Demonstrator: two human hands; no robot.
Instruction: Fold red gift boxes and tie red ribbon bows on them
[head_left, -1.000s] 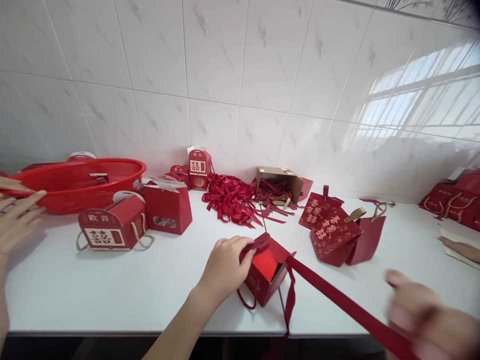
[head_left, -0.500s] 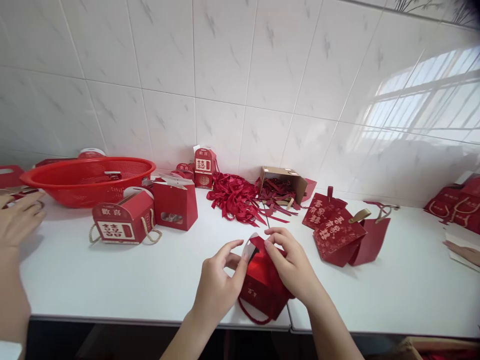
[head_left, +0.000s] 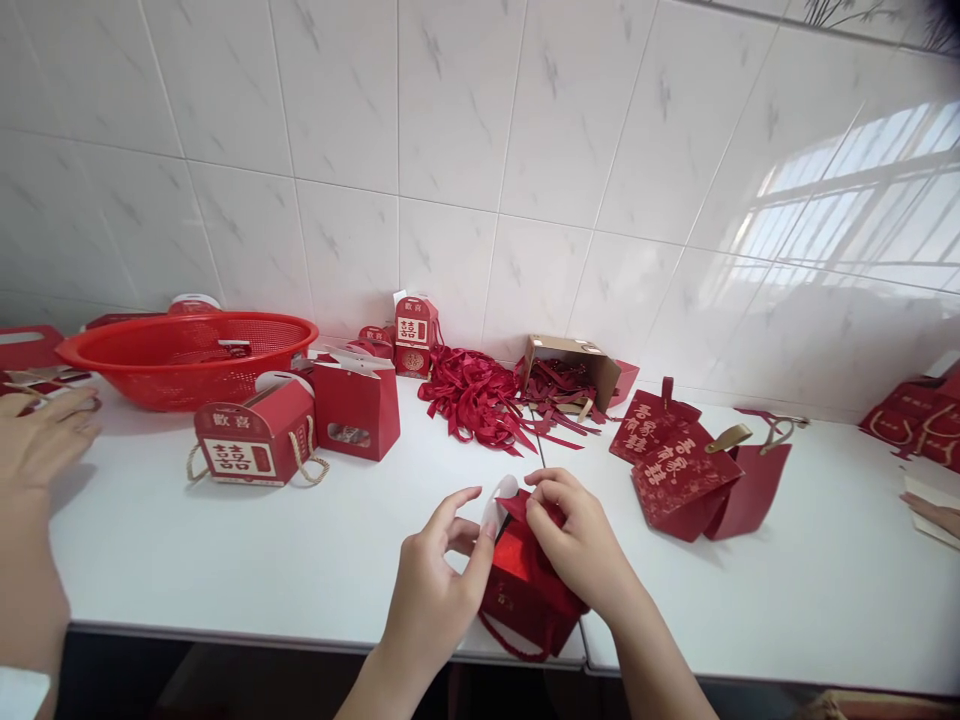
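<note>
A small red gift box (head_left: 517, 590) sits at the table's front edge, turned at an angle, with a dark red rope handle (head_left: 510, 645) hanging on its near side. My left hand (head_left: 439, 575) pinches the raised curved flap (head_left: 501, 495), whose pale inner side shows, between thumb and fingers. From the right, my right hand (head_left: 581, 545) is closed over the box's top, its thumb and fingertips at the red lid edge. Part of the lid and the right side of the box are hidden beneath that hand.
Behind lie red ribbons (head_left: 472, 395) and an overturned cardboard box (head_left: 574, 350) spilling more ribbon. A red plastic basket (head_left: 187, 375) and red boxes (head_left: 259, 440) stand left; red bags (head_left: 686, 470) stand right. Other people's hands (head_left: 45, 440) show at both edges.
The view has shifted slightly. Both hands stay on the gift box, and the fingers at its top have moved only a little.
</note>
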